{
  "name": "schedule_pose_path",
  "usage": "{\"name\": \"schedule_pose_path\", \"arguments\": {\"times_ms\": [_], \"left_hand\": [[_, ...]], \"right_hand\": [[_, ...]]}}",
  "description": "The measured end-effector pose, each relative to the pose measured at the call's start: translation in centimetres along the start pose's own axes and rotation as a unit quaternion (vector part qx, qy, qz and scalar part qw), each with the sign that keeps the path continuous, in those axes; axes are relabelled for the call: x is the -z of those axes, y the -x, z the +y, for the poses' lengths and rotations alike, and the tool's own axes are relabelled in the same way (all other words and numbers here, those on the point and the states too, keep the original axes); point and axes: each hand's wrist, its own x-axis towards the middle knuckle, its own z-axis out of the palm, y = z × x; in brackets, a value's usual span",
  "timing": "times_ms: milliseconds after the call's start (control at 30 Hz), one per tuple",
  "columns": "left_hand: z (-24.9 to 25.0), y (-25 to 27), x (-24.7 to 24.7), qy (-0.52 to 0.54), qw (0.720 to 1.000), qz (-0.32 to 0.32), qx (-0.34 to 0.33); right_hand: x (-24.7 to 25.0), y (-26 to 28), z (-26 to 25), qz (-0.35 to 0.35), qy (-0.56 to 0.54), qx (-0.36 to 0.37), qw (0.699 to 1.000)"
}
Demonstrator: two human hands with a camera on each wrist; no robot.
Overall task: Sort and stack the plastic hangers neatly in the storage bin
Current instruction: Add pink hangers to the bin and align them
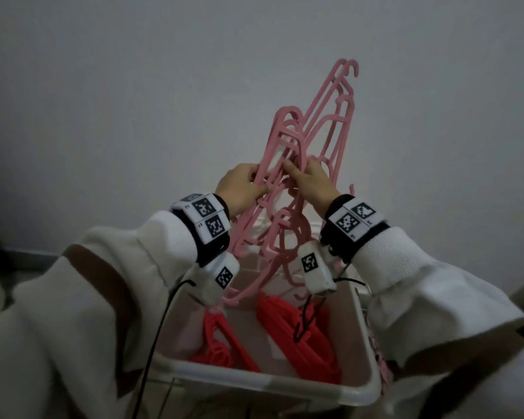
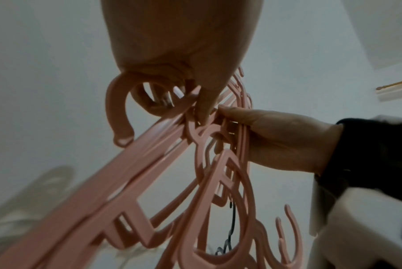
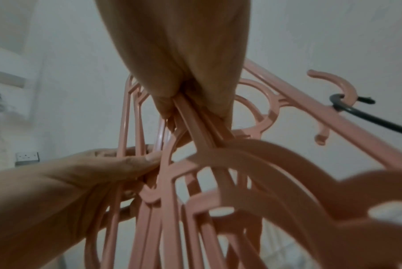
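A tangled bunch of pale pink plastic hangers [image 1: 288, 189] is held up above the translucent white plastic storage bin [image 1: 263, 381], gripped from the left by the left hand [image 1: 239, 192] and from the right by the right hand [image 1: 313, 184]. Bright red plastic hangers [image 1: 297, 331] are stacked inside the bin.

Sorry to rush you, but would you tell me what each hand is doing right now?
Left hand: closed, gripping the pink hangers.
Right hand: closed, gripping the same tangled bunch.
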Motion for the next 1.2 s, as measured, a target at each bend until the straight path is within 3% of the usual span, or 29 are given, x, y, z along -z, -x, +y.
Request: {"name": "schedule_pose_path", "arguments": {"times_ms": [167, 300, 500, 633, 733, 867, 933, 1100, 1200], "left_hand": [[-3.6, 2.1, -1.7, -0.033, 0.997, 0.008, 0.068], [-7.4, 2.3, -4.2, 0.023, 0.995, -0.014, 0.092], [-10.5, 0.6, -7.8, 0.167, 0.982, -0.043, 0.082], [-11.5, -1.4, -9.3, 0.189, 0.977, -0.070, 0.075], [-12.8, -2.3, -10.5, 0.149, 0.981, -0.074, 0.101], [-15.2, -2.1, -11.3, 0.031, 0.971, -0.158, 0.175], [-16.4, -1.6, -11.0, -0.020, 0.966, -0.165, 0.200], [-16.7, 0.2, -9.6, -0.081, 0.960, -0.207, 0.168], [-16.1, 1.1, -9.3, -0.166, 0.937, -0.278, 0.133]], "right_hand": [[-1.4, 0.5, 2.5, -0.111, 0.060, -0.074, 0.989], [-2.3, 0.7, 4.9, -0.148, 0.178, -0.091, 0.968], [-2.3, 0.5, 9.4, -0.083, 0.249, -0.075, 0.962], [-1.5, -0.2, 11.0, -0.046, 0.287, -0.061, 0.955], [-1.8, 0.0, 12.5, -0.077, 0.313, -0.088, 0.943], [-2.8, 1.1, 14.9, -0.161, 0.360, -0.199, 0.897], [-3.2, 1.7, 15.6, -0.206, 0.368, -0.250, 0.872], [-3.3, 2.9, 15.6, -0.212, 0.383, -0.292, 0.851], [-2.9, 4.0, 14.9, -0.219, 0.411, -0.320, 0.825]]}}
